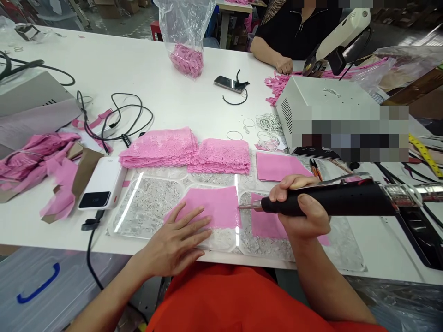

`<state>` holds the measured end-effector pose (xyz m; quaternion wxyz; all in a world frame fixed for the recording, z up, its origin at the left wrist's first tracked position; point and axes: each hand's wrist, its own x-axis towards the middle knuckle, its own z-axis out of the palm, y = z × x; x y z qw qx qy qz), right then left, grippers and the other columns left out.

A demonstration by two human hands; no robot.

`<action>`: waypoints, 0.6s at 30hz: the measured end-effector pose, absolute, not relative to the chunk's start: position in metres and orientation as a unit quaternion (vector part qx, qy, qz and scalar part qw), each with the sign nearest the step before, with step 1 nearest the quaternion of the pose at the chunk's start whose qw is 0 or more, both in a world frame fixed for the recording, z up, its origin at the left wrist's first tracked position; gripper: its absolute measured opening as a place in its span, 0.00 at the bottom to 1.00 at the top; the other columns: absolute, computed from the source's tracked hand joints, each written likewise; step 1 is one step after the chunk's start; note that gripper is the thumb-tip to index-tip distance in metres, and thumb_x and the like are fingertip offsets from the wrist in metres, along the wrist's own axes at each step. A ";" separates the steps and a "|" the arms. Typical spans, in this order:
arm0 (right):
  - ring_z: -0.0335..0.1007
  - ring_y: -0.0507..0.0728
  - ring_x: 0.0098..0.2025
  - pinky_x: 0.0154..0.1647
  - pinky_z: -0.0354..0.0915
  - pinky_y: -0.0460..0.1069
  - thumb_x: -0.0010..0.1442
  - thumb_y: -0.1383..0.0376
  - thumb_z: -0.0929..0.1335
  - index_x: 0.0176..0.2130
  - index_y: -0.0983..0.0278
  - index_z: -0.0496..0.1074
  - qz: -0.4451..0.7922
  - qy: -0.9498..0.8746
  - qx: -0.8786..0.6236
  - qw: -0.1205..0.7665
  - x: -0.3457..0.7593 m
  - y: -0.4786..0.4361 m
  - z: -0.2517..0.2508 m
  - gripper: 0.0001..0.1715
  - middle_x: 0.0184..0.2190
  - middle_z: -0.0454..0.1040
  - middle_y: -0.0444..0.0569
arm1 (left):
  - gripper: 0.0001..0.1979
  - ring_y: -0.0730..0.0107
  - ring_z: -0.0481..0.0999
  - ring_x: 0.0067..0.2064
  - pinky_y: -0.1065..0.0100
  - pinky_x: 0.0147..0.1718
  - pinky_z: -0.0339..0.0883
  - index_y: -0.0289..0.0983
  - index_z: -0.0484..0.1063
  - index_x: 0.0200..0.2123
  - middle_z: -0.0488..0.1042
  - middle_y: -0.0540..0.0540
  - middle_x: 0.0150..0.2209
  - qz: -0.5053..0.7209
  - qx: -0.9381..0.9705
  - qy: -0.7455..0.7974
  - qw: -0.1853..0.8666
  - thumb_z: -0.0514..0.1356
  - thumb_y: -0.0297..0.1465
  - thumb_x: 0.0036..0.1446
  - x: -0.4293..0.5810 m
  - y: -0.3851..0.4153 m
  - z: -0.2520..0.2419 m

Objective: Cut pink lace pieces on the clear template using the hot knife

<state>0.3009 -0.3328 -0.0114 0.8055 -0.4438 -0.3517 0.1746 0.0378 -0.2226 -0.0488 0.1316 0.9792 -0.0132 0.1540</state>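
My left hand (182,237) lies flat with fingers spread on a piece of pink fabric (218,205), pinning it to the clear, grey-flecked mat. In my right hand (304,214) is a black handheld tool with a metal tip (332,198), held nearly level. Its tip meets or hovers just over the fabric's right edge; I cannot tell which. Partly under that hand lies a second pink piece (268,226). Two stacks of pink lace, a left stack (159,147) and a right stack (219,157), sit behind the mat, beside a flat pink pile (277,166).
A white power bank (104,184) with a cable stands at the left, near pink scraps (62,184). Grey machine boxes flank the table, one at the right (301,101). Across from me, a person's hand (284,64) rests by pink strips. A phone (228,84) lies further back.
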 end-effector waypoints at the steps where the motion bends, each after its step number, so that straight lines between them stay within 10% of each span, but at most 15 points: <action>1: 0.64 0.49 0.21 0.20 0.67 0.49 0.49 0.61 0.69 0.30 0.62 0.71 0.175 -0.352 -0.444 0.805 0.301 -0.333 -0.011 0.07 0.28 0.70 0.44 | 0.20 0.54 0.53 0.70 0.43 0.69 0.35 0.38 0.68 0.57 0.69 0.41 0.61 0.155 0.979 -0.011 0.135 0.59 0.30 0.62 0.038 -0.223 -0.049; 18: 0.64 0.49 0.21 0.21 0.66 0.49 0.47 0.61 0.69 0.28 0.62 0.70 0.113 -0.323 -0.470 0.814 0.321 -0.343 0.005 0.07 0.28 0.69 0.44 | 0.21 0.55 0.56 0.69 0.44 0.68 0.43 0.38 0.67 0.58 0.72 0.41 0.59 0.199 0.972 -0.005 0.127 0.59 0.26 0.61 0.044 -0.233 -0.048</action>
